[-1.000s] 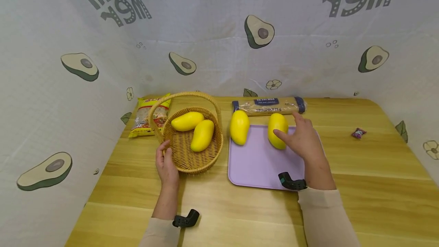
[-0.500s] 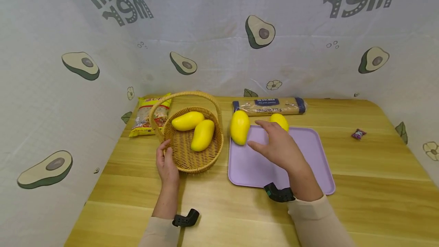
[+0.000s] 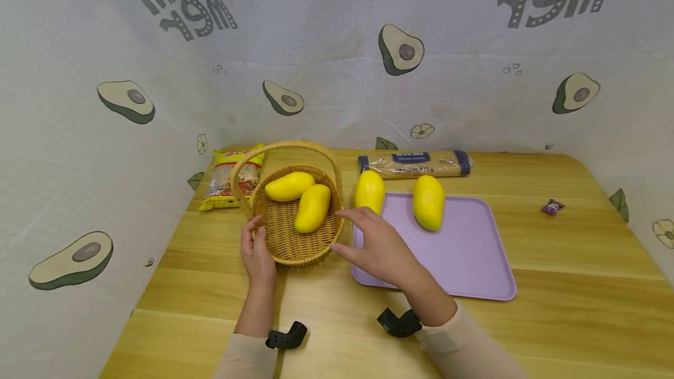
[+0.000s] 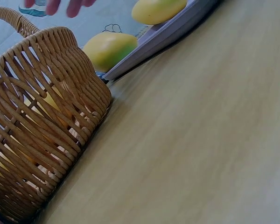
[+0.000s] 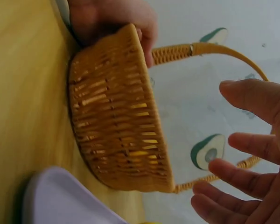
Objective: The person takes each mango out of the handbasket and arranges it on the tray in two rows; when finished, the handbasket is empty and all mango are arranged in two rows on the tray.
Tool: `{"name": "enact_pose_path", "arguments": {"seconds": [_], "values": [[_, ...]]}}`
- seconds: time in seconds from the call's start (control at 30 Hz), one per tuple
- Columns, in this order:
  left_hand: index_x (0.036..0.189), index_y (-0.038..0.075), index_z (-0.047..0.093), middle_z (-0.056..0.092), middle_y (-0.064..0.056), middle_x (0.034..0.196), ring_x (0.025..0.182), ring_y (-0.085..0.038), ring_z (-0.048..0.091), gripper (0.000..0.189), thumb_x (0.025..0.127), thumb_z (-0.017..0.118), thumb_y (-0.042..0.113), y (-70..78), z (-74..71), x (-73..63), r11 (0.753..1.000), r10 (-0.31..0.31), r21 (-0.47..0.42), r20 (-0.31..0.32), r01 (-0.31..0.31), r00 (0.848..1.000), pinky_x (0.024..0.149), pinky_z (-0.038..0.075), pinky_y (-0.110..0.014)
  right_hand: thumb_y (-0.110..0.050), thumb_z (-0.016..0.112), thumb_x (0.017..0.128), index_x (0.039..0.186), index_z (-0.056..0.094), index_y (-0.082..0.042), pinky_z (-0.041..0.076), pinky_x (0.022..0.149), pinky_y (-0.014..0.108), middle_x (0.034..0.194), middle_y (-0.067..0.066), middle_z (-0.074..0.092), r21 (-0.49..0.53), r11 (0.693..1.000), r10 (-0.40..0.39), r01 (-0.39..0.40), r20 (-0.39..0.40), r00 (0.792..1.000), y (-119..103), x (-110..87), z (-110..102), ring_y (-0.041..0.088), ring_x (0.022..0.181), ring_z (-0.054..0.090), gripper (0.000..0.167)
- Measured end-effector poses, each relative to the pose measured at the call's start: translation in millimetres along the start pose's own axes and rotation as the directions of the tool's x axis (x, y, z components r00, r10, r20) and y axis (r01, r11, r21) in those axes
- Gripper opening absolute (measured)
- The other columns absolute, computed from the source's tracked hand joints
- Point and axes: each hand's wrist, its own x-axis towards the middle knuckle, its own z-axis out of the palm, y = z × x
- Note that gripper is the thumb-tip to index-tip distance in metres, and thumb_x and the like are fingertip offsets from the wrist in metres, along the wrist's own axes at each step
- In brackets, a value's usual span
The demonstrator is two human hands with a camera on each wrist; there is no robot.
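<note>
A round wicker basket with a tall arched handle stands left of centre in the head view. Two yellow mangoes, one lying across and one slanted, lie inside it. My left hand holds the basket's left side, its fingers bent over the rim in the right wrist view. Beside the right rim hovers my right hand, fingers spread and nothing in them. Another mango rests on the lilac tray. A fourth mango lies at the tray's left edge, its lower end hidden by my right hand.
Behind the tray lies a long pack of spaghetti. A yellow food packet sits behind the basket on the left. One small purple wrapped candy is on the wooden table at right. A printed curtain closes off the back and sides.
My right hand has moved left from beside the mango on the tray, across the tray, to the basket's right rim. The left hand and basket stay in place.
</note>
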Motion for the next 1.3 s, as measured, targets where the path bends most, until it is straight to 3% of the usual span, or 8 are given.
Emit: {"name": "enact_pose_path", "arguments": {"seconds": [0.23,0.57,0.83,1.07,1.3], "values": [[0.136,0.006,0.055,0.047,-0.005,0.152,0.137,-0.022,0.043,0.035,0.106,0.042,0.018,-1.6,0.3,0.8,1.0,-0.005,-0.002,-0.008,0.004,1.0,0.104,0.039,-0.028,-0.037,0.083,0.085,0.147,0.053,-0.017,0.052,0.102,0.05,0.143,0.006,0.054,0.095,0.995,-0.036,0.044,-0.084,0.996,-17.3,3.3,28.2,0.03,0.126,0.06,0.072],[0.137,0.006,0.055,0.048,-0.006,0.152,0.138,-0.023,0.042,0.036,0.106,0.042,0.017,-0.4,0.1,1.3,1.0,0.007,0.018,-0.002,-0.007,1.0,0.104,0.038,-0.028,-0.051,0.078,0.086,0.164,0.019,-0.016,0.043,0.11,0.061,0.163,0.016,0.027,0.193,0.977,0.121,-0.094,-0.136,0.983,-40.1,32.8,51.7,0.041,0.141,0.045,0.103],[0.137,0.006,0.054,0.048,-0.006,0.15,0.137,-0.024,0.043,0.035,0.106,0.042,0.017,-0.4,0.2,1.4,1.0,0.008,0.021,-0.002,-0.008,1.0,0.104,0.038,-0.029,-0.06,0.071,0.088,0.165,0.013,-0.021,0.048,0.099,0.066,0.167,0.025,0.017,0.135,0.964,0.239,-0.228,-0.068,0.969,-48.3,57.2,59.3,0.056,0.126,0.054,0.104],[0.135,0.003,0.055,0.049,-0.006,0.148,0.132,-0.021,0.045,0.034,0.105,0.042,0.014,0.0,1.0,2.0,1.0,0.011,-0.005,-0.005,-0.011,1.0,0.102,0.039,-0.029,-0.065,0.065,0.09,0.165,0.012,-0.018,0.055,0.092,0.059,0.168,0.025,0.015,0.067,0.961,0.271,-0.268,-0.027,0.962,-47.5,69.8,64.3,0.052,0.112,0.064,0.103],[0.135,0.001,0.055,0.053,-0.002,0.141,0.126,-0.022,0.048,0.035,0.105,0.042,0.013,0.0,1.8,1.7,1.0,0.022,-0.014,-0.02,-0.023,1.0,0.096,0.045,-0.025,-0.063,0.066,0.09,0.165,0.014,-0.016,0.059,0.079,0.053,0.168,0.026,0.011,0.031,0.952,0.304,-0.304,0.003,0.953,-44.9,81.1,68.7,0.05,0.098,0.068,0.102]]}}
